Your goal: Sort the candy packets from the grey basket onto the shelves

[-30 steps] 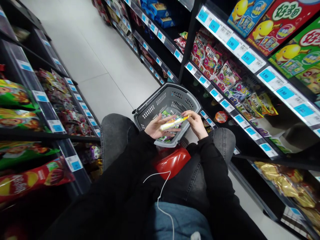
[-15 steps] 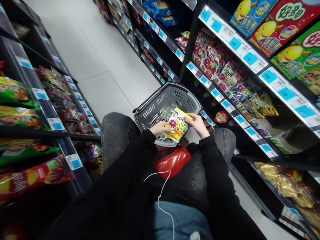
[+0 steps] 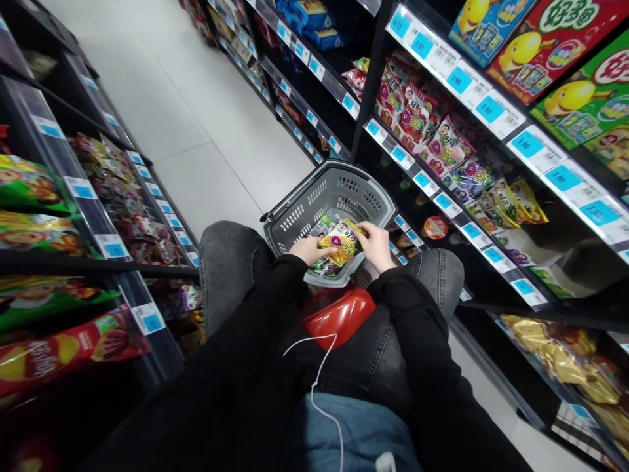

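Observation:
Between both hands is a yellow gummy candy bag (image 3: 339, 241), tilted above the inside of a grey shopping basket (image 3: 302, 196). My left hand (image 3: 310, 251) is closed on the bag's left edge, thumb on its front. My right hand (image 3: 374, 246) pinches its upper right corner. Under the yellow bag, purple and green candy packs (image 3: 324, 266) lie in the basket, partly covered. The basket stands between my knees, with its red part (image 3: 340, 318) toward me.
On the right, a shelf (image 3: 427, 187) holds several similar candy bags (image 3: 449, 144), with snack boxes (image 3: 528, 56) above. Bagged snacks (image 3: 73, 347) fill the left shelves. A tiled aisle floor (image 3: 181, 124) runs ahead. A white cord (image 3: 314, 387) hangs over my lap.
Both hands have moved slightly left with the yellow candy bag, which now sits lower and tips back into the basket. The basket has stayed in place.

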`<state>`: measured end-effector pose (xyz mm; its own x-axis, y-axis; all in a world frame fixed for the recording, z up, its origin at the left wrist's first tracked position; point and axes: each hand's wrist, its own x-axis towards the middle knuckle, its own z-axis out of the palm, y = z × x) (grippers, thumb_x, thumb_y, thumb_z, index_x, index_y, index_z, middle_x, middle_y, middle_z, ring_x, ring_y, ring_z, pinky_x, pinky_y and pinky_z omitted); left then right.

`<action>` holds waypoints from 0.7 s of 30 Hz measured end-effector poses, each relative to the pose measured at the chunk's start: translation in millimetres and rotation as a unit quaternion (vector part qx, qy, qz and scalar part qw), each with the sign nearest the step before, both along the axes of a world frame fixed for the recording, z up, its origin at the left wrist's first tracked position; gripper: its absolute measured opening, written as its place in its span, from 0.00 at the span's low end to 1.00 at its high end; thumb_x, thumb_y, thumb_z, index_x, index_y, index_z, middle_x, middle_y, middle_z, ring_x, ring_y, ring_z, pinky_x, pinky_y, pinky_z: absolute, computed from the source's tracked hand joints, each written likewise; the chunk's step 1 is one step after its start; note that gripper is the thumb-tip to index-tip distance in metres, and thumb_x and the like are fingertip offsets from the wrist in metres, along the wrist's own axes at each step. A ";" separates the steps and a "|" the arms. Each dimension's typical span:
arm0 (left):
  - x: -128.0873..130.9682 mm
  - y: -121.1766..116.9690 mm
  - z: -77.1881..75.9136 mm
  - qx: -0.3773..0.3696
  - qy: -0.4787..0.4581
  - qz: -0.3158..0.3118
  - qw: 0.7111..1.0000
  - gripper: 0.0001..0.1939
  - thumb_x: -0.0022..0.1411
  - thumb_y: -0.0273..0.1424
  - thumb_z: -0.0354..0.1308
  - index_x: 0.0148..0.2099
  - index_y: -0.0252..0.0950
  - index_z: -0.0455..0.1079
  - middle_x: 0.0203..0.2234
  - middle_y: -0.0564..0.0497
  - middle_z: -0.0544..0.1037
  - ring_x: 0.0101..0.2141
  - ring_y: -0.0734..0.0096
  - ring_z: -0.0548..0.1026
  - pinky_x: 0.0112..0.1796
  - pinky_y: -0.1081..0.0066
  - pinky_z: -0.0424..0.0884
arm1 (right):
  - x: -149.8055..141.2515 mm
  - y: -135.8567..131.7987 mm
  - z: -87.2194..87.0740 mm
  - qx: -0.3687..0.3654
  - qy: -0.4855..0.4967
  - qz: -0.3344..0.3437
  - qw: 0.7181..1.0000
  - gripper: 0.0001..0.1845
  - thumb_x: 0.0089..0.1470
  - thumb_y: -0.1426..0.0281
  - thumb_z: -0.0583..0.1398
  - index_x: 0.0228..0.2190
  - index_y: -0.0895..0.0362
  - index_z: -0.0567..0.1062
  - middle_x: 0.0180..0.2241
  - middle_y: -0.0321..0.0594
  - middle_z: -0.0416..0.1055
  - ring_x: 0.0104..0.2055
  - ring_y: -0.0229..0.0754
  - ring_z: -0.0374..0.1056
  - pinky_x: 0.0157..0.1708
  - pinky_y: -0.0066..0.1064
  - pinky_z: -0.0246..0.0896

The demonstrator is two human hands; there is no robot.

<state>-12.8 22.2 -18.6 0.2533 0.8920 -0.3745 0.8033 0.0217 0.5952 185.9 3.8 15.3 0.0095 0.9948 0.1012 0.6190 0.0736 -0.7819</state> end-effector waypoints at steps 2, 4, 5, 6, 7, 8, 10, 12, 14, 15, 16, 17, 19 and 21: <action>-4.9 -1.2 -3.8 -0.014 0.111 -0.015 0.994 0.23 0.45 0.48 0.62 0.36 0.36 0.76 0.33 0.38 0.80 0.40 0.48 0.76 0.40 0.65 0.67 | -7.4 0.3 -8.1 0.003 -0.036 0.037 0.999 0.09 0.54 0.68 0.57 0.35 0.55 0.78 0.37 0.42 0.76 0.40 0.45 0.71 0.44 0.33 0.61; -8.4 -2.7 -8.5 -0.047 0.188 -0.028 0.981 0.28 0.43 0.47 0.64 0.42 0.31 0.74 0.39 0.31 0.78 0.45 0.42 0.74 0.43 0.61 0.66 | -14.9 0.3 -17.9 -0.011 -0.071 0.091 0.993 0.10 0.55 0.70 0.57 0.36 0.54 0.77 0.39 0.42 0.76 0.42 0.45 0.71 0.46 0.33 0.60; -9.3 -3.4 -10.6 -0.064 0.211 -0.035 0.975 0.31 0.43 0.47 0.64 0.44 0.29 0.73 0.41 0.28 0.77 0.46 0.40 0.73 0.44 0.59 0.66 | -18.5 0.1 -23.3 -0.020 -0.089 0.119 0.989 0.10 0.56 0.70 0.57 0.37 0.54 0.77 0.39 0.42 0.76 0.42 0.45 0.71 0.46 0.33 0.60; -9.6 -4.0 -12.2 -0.080 0.223 -0.044 0.970 0.33 0.43 0.47 0.64 0.46 0.28 0.72 0.43 0.26 0.76 0.47 0.39 0.72 0.44 0.58 0.65 | -22.0 -0.3 -28.9 -0.030 -0.107 0.144 0.983 0.10 0.56 0.71 0.56 0.38 0.54 0.77 0.39 0.42 0.76 0.43 0.44 0.71 0.46 0.33 0.60; -9.5 -4.4 -13.4 -0.093 0.226 -0.053 0.968 0.33 0.45 0.47 0.62 0.48 0.27 0.72 0.44 0.25 0.75 0.47 0.39 0.73 0.45 0.58 0.66 | -25.0 -0.8 -34.5 -0.039 -0.123 0.164 0.978 0.11 0.56 0.72 0.56 0.39 0.54 0.77 0.39 0.43 0.76 0.43 0.44 0.71 0.46 0.33 0.60; -9.1 -4.8 -14.2 -0.100 0.223 -0.061 0.968 0.33 0.46 0.48 0.61 0.48 0.28 0.71 0.45 0.26 0.75 0.46 0.41 0.73 0.44 0.58 0.66 | -27.4 -1.4 -40.0 -0.049 -0.138 0.178 0.973 0.11 0.56 0.72 0.56 0.39 0.55 0.76 0.39 0.43 0.76 0.43 0.44 0.71 0.46 0.33 0.60; -8.2 -5.3 -15.1 -0.100 0.213 -0.068 0.969 0.31 0.48 0.49 0.59 0.49 0.33 0.71 0.45 0.30 0.76 0.45 0.45 0.75 0.44 0.60 0.67 | -30.3 -3.0 -50.3 -0.073 -0.159 0.189 0.966 0.12 0.57 0.73 0.55 0.40 0.56 0.76 0.39 0.44 0.76 0.43 0.45 0.70 0.46 0.33 0.60; -8.0 -5.7 -15.8 -0.099 0.208 -0.065 0.971 0.31 0.46 0.51 0.59 0.47 0.37 0.72 0.43 0.33 0.77 0.44 0.46 0.75 0.43 0.61 0.67 | -30.7 -4.5 -58.3 -0.109 -0.177 0.180 0.961 0.13 0.56 0.74 0.55 0.40 0.56 0.76 0.40 0.45 0.75 0.44 0.45 0.70 0.47 0.34 0.60; -8.7 -5.7 -16.7 -0.097 0.201 -0.066 0.973 0.31 0.43 0.53 0.60 0.45 0.38 0.73 0.42 0.34 0.78 0.44 0.45 0.75 0.42 0.61 0.67 | -29.6 -4.9 -62.2 -0.146 -0.203 0.152 0.956 0.15 0.56 0.76 0.54 0.41 0.56 0.76 0.40 0.46 0.75 0.44 0.47 0.70 0.46 0.35 0.61; -9.2 -5.6 -17.1 -0.096 0.199 -0.069 0.973 0.32 0.41 0.53 0.61 0.44 0.37 0.74 0.41 0.34 0.78 0.43 0.45 0.76 0.41 0.61 0.68 | -28.5 -4.0 -61.9 -0.160 -0.217 0.132 0.954 0.15 0.56 0.76 0.53 0.42 0.56 0.76 0.40 0.47 0.75 0.44 0.48 0.70 0.45 0.36 0.61; -9.5 -5.3 -17.4 -0.093 0.199 -0.074 0.973 0.33 0.41 0.54 0.61 0.44 0.37 0.74 0.41 0.33 0.78 0.43 0.44 0.76 0.41 0.61 0.68 | -27.0 -2.1 -59.9 -0.170 -0.227 0.110 0.953 0.16 0.55 0.77 0.52 0.42 0.56 0.76 0.40 0.48 0.75 0.44 0.49 0.71 0.44 0.37 0.62; -9.7 -4.8 -17.6 -0.092 0.203 -0.079 0.972 0.33 0.41 0.54 0.60 0.45 0.36 0.74 0.41 0.33 0.78 0.43 0.44 0.76 0.41 0.61 0.68 | -24.6 1.0 -56.0 -0.175 -0.232 0.084 0.953 0.16 0.55 0.76 0.52 0.41 0.56 0.76 0.40 0.49 0.74 0.43 0.50 0.71 0.44 0.38 0.62; -9.5 -3.5 -17.6 -0.096 0.214 -0.090 0.968 0.33 0.45 0.53 0.58 0.47 0.35 0.73 0.43 0.32 0.78 0.44 0.45 0.75 0.41 0.61 0.68 | -14.9 10.2 -42.3 -0.164 -0.220 0.025 0.961 0.15 0.56 0.74 0.51 0.40 0.56 0.76 0.39 0.49 0.74 0.42 0.51 0.70 0.43 0.39 0.61; -8.9 -1.6 -18.2 -0.108 0.225 -0.101 0.963 0.32 0.49 0.52 0.55 0.49 0.34 0.71 0.45 0.31 0.76 0.46 0.45 0.74 0.42 0.61 0.67 | 4.5 20.4 -21.2 -0.113 -0.191 -0.059 0.973 0.15 0.57 0.72 0.50 0.39 0.56 0.76 0.39 0.49 0.73 0.42 0.49 0.69 0.45 0.39 0.61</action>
